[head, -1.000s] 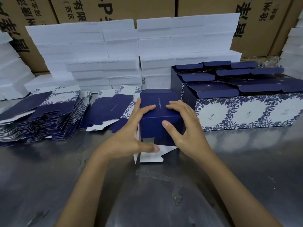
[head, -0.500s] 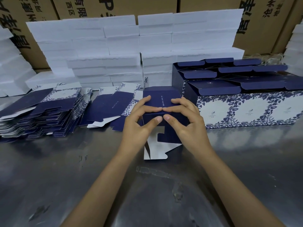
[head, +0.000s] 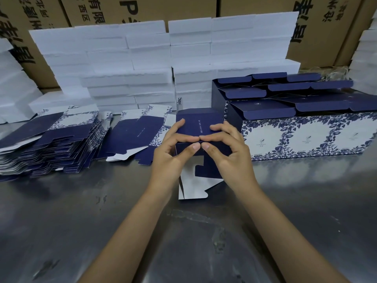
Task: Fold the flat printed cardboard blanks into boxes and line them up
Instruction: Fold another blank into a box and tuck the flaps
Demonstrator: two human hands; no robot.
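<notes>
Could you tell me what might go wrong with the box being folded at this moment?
1. Both the left hand and the right hand pinch the half-folded box at one edge; pressing too hard there could crease the navy panel.
2. The white flap hangs loose against the metal table and may bend or catch if the box is pushed down.
3. The finished boxes stand close on the right; a wide swing could knock the row out of line.

Box point(head: 199, 127): navy, half-folded, stood centre, white-lined flaps open toward viewer. Blanks point(head: 47, 144): flat, navy with floral white panels, stacked far left; loose few point(head: 134, 135) lay just beside box. Finished boxes point(head: 306, 127): lined up right, top flaps open, floral fronts facing viewer.
</notes>
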